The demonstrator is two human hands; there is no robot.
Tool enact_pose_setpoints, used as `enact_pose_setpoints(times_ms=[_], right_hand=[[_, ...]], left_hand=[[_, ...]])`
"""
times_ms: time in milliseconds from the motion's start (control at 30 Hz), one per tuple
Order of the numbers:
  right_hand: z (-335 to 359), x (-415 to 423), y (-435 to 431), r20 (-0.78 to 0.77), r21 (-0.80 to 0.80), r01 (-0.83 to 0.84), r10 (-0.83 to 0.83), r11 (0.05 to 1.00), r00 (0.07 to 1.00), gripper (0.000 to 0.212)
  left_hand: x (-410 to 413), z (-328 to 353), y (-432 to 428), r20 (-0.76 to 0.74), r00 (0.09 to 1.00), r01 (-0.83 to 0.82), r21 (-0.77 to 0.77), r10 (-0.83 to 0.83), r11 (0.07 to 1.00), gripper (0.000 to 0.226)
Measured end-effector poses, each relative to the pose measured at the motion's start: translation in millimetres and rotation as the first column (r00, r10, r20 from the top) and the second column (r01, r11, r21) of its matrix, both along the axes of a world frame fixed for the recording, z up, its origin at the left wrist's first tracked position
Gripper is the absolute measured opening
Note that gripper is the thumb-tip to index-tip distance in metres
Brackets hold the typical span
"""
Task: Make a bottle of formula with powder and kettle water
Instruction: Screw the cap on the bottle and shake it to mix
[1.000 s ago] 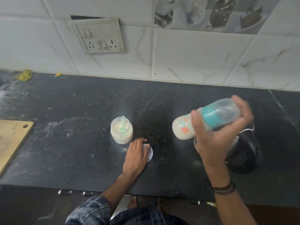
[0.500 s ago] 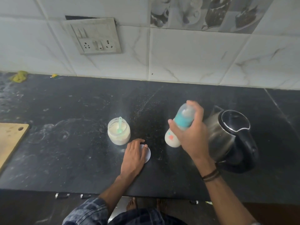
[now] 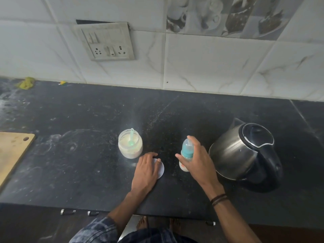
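Observation:
The baby bottle point(image 3: 187, 151), with a teal collar, a clear cap and milky liquid inside, stands upright on the black counter point(image 3: 87, 172). My right hand point(image 3: 196, 163) is against its right side, thumb stretched out in front and fingers straight beside the cap. My left hand point(image 3: 146, 172) rests flat on a white round lid point(image 3: 161, 168). An open jar of formula powder point(image 3: 130, 146) with a green scoop point(image 3: 131, 137) in it stands just behind my left hand. The steel kettle point(image 3: 245, 151), its black lid closed, sits right of the bottle.
A wooden cutting board point(image 3: 12, 155) lies at the left edge. A socket panel point(image 3: 105, 42) is on the tiled wall behind. A yellow-green scrap point(image 3: 26, 82) lies at the back left. The counter's front edge runs just below my wrists.
My right hand swung the tilted bottle down from in front of the kettle, set it upright on the counter, and its fingers have loosened. My left hand stayed on the lid.

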State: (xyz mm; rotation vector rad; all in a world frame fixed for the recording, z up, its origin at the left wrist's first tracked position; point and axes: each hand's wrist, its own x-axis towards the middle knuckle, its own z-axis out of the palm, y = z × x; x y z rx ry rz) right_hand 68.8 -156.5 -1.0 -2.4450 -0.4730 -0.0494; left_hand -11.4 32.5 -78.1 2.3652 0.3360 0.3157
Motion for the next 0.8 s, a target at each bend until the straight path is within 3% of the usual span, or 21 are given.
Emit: enact_pose_setpoints(times_ms=[233,533,800], right_hand=[[-10,-7,-1,-0.033,0.042,0.018,-0.016,0.999,0.999,0.080],[-31,-30,-3,0.041,0.069,0.074,-0.077,0.995,0.996,0.115],[-34,-33,-9,-0.146,0.111,0.125,-0.108,0.986,0.983,0.130]], left_hand=[[0,-2,-1,0.017,1.000,0.006,0.028,-0.006,1.000,0.038],[1,-5,0,0.029,1.000,0.010,0.028,-0.011,1.000,0.023],[1,-4,0,-0.008,1.000,0.005,0.004,-0.005,1.000,0.043]])
